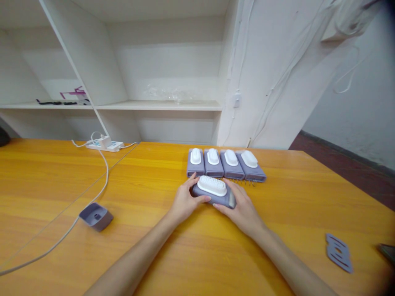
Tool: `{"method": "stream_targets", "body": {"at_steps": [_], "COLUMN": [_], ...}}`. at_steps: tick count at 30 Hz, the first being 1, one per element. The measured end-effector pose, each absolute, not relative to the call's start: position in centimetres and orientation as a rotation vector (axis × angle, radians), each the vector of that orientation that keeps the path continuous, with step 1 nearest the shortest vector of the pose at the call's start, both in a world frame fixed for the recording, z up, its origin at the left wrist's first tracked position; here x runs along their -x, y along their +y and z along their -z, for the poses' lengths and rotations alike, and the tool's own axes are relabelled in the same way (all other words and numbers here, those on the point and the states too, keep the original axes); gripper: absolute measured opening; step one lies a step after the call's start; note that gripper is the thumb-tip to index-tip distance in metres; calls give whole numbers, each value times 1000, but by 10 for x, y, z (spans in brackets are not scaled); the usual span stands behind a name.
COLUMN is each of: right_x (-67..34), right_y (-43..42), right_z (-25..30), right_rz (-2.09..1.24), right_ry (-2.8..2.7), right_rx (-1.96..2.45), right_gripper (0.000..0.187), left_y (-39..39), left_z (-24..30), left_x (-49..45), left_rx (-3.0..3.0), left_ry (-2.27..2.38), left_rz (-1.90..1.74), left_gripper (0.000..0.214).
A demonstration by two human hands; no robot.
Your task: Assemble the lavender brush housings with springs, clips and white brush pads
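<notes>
Both hands grip one rounded grey-purple case (220, 199) from its two ends, a little above or on the table; which one I cannot tell. On top of the case lies a white oval piece with a bumpy, bristle-like surface (212, 185). My left hand (186, 199) closes round the left end, its thumb along the near side. My right hand (241, 205) closes round the right end, its thumb likewise in front. Just behind stands a row of several similar grey-purple cases (212, 169), each topped by a white oval piece (231, 157).
On the left of the wooden table (148, 255) sits a small grey-purple open tray (100, 221) beside a white cable (103, 185). A power strip (105, 144) lies at the back. A flat slotted grey plate (338, 251) rests at the right. White shelves (160, 105) rise behind.
</notes>
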State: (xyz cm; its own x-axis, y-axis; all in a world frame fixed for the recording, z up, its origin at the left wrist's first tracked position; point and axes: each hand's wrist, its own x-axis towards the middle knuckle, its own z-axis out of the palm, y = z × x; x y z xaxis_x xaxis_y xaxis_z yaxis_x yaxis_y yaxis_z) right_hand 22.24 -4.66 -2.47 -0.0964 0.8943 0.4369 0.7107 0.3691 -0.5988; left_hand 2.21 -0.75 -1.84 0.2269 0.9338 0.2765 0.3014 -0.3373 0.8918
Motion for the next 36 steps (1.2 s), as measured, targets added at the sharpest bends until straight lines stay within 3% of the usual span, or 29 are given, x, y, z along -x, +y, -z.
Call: {"method": "stream_targets", "body": {"at_steps": [5,12,25,36], "right_x": [-222,-221,-221,-228], "right_y": [-45,-44,-47,-56], "right_z": [24,23,23,14], "right_rz": [-327,-335,-200,111], "right_ry": [-1825,-1833,-1958,-1963], "right_rx": [1439,1397,1383,1511], "right_gripper": [75,69,72,40], "left_y": [-8,-10,-15,-15], "left_z": [21,19,9,5], "left_x": [-23,-24,-13,-14], "left_rx": [-1921,-2065,-2455,-2542], "left_ry": [1146,1160,1377,1377], "left_rz": [-1203,-1245,-1034,-980], "left_gripper": [63,59,71,58]}}
